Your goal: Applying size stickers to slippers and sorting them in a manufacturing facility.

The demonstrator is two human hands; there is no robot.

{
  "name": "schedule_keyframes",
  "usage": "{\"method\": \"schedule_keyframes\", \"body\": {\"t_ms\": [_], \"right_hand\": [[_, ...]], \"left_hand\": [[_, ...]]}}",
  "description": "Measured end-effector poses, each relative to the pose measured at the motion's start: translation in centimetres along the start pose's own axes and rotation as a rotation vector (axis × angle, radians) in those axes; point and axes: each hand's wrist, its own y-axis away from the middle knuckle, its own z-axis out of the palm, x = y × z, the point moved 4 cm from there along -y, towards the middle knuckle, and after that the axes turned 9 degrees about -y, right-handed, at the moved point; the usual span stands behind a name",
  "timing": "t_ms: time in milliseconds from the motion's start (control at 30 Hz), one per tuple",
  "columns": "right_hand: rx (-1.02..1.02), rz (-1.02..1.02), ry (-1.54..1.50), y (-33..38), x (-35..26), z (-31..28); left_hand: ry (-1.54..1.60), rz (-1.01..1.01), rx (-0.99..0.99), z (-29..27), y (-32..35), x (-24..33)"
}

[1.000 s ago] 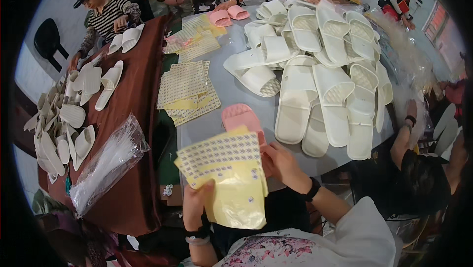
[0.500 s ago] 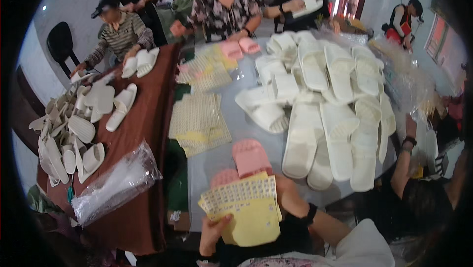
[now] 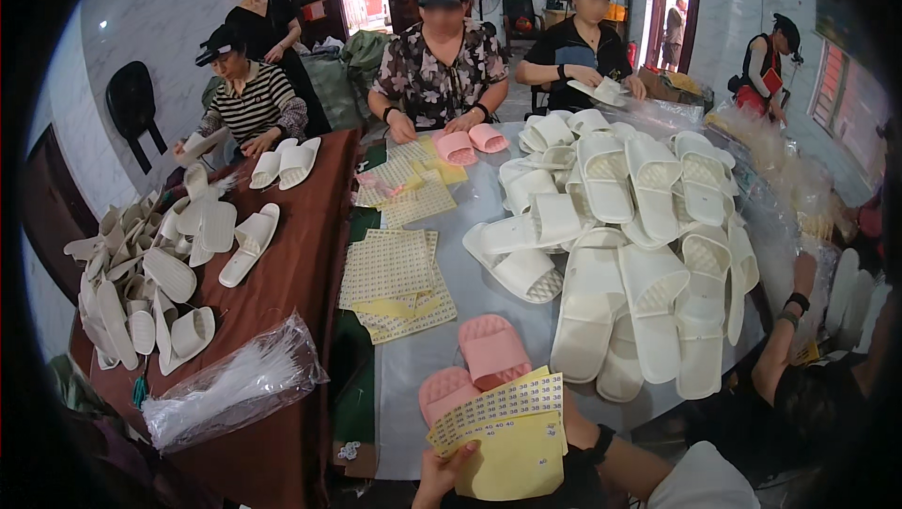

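My left hand grips a small stack of yellow sticker sheets at its lower left, thumb on top. Rows of small printed stickers run along the upper part; most of the front sheet below is bare yellow. At the stack's right edge is my right hand, its fingers hidden behind the sheets, and a dark band circles that wrist. Just beyond the sheets lie two pink slippers, the right one whole in view and the left one partly covered by the stack.
White slippers are heaped on the grey table at right. More sticker sheets lie left of centre. A brown-covered table carries a slipper pile and a clear plastic bag bundle. Several people work around.
The view has tilted upward, so the tables sit lower in the picture. I still hold the sheets before the pink slippers. Across the table, a person's raised hand has come down to the sticker sheets.
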Motion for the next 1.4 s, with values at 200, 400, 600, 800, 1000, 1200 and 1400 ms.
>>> {"method": "schedule_keyframes", "body": {"t_ms": [200,400,600,800,1000,1200,1400], "right_hand": [[-0.017,-0.008,0.437,0.3,-0.5,-1.3],[0.026,-0.181,0.709,-0.5,0.4,-3.4],[0.065,-0.286,0.815,1.3,-1.7,-1.5],[0.328,-0.349,1.237,3.9,-4.4,-2.1],[0.290,-0.368,1.194,7.7,-3.9,-1.5],[0.161,-0.288,1.327,7.5,-0.8,-0.9],[0.305,-0.388,1.576,6.2,0.7,-1.0]], "left_hand": [[-0.091,-0.016,-0.016,0.1,0.1,1.3],[-0.011,0.005,0.024,0.4,0.5,2.5],[-0.035,-0.016,0.099,0.9,1.1,4.4],[-0.182,0.036,0.140,1.3,0.8,4.4],[-0.271,0.030,0.182,1.6,1.3,4.9],[-0.299,0.043,0.187,1.6,0.9,4.9],[-0.420,0.118,0.220,1.5,1.2,5.1]]}}
